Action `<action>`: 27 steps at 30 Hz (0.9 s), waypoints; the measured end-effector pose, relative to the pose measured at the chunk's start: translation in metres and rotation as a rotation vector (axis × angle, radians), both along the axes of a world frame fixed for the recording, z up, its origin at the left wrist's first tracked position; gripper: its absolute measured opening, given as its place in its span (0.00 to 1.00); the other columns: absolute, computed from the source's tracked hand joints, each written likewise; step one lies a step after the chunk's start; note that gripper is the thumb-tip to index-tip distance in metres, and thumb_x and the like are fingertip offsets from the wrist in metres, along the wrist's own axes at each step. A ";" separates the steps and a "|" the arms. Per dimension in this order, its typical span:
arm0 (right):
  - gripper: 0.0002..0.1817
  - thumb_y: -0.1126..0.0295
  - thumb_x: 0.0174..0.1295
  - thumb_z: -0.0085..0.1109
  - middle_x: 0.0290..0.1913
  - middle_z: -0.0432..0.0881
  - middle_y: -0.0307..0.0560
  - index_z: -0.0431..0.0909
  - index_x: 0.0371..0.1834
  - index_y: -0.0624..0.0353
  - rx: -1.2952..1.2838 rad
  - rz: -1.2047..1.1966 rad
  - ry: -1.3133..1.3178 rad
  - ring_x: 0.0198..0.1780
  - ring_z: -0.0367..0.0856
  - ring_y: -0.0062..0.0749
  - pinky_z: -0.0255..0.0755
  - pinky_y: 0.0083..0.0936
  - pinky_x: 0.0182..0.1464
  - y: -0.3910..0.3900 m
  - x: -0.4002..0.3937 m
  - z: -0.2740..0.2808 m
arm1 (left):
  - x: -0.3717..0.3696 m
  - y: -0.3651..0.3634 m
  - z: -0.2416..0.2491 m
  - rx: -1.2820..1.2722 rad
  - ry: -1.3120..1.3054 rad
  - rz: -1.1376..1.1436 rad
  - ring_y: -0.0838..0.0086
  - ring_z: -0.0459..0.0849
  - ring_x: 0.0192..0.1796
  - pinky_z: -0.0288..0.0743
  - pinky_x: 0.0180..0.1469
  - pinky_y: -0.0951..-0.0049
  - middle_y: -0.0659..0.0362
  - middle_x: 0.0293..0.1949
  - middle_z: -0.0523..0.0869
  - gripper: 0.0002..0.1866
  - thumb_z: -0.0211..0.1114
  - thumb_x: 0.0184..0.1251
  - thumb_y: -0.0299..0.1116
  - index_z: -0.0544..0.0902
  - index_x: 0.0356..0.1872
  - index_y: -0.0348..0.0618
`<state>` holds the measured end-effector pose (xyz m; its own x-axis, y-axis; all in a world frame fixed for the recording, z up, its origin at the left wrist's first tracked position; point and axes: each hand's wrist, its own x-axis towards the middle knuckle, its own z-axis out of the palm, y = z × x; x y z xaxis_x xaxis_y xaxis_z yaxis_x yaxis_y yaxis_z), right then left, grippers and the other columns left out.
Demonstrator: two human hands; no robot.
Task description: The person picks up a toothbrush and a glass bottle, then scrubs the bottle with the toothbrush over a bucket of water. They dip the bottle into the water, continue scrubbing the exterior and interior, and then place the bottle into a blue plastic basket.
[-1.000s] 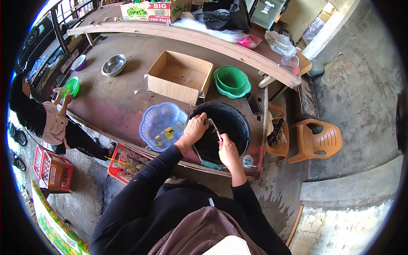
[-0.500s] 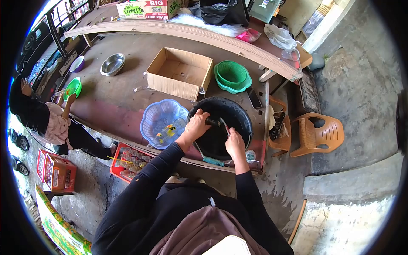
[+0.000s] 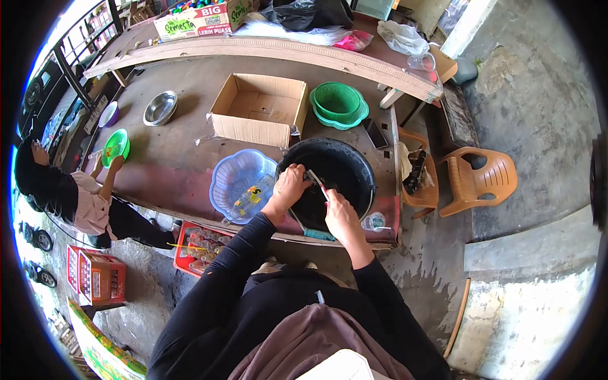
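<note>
Both hands are back low over the black basin (image 3: 354, 166), drawn closer to the person's body than half a second ago, when they sat further across it. The left hand (image 3: 290, 185) has its fingers curled shut around a small dark object (image 3: 311, 177), which I cannot identify; it sits at the left fingertips, above the basin's dark inside. The right hand (image 3: 340, 212) pinches a thin pink-handled tool (image 3: 323, 190), and its tip now meets the object just beyond the right fingertips, where a moment ago the 2 were a little apart. To me that reads as repeated short strokes on the same piece, so the scrubbing or scraping looks mid-way, not finished.

Just left of the left hand stands a blue basket (image 3: 223, 183) with a few bottles in it. Beyond the fingers, further up the table (image 3: 171, 149), are a cardboard box (image 3: 256, 130) and a green basket (image 3: 337, 104). A small cup (image 3: 375, 221) sits right of the right wrist, near the table edge. Another person (image 3: 85, 202) works at the far left with a green bowl (image 3: 116, 145), well apart. Nothing blocks the hands.
</note>
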<state>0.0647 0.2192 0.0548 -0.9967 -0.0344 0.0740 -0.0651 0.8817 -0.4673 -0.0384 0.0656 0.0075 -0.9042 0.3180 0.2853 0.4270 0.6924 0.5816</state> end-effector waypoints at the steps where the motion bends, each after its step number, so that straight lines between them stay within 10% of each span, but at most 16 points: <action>1: 0.08 0.72 0.67 0.46 0.39 0.80 0.64 0.68 0.45 0.63 0.026 -0.038 -0.028 0.39 0.83 0.60 0.78 0.48 0.41 0.003 -0.001 -0.005 | 0.000 0.000 -0.002 -0.005 0.000 -0.009 0.47 0.83 0.42 0.77 0.45 0.53 0.43 0.37 0.82 0.16 0.74 0.51 0.34 0.78 0.35 0.36; 27: 0.09 0.71 0.68 0.43 0.37 0.81 0.62 0.71 0.45 0.63 -0.024 0.008 0.042 0.37 0.84 0.56 0.80 0.46 0.40 -0.009 0.001 0.002 | -0.004 -0.002 -0.003 -0.071 -0.032 -0.021 0.45 0.82 0.43 0.77 0.47 0.54 0.41 0.36 0.83 0.15 0.72 0.47 0.29 0.81 0.36 0.33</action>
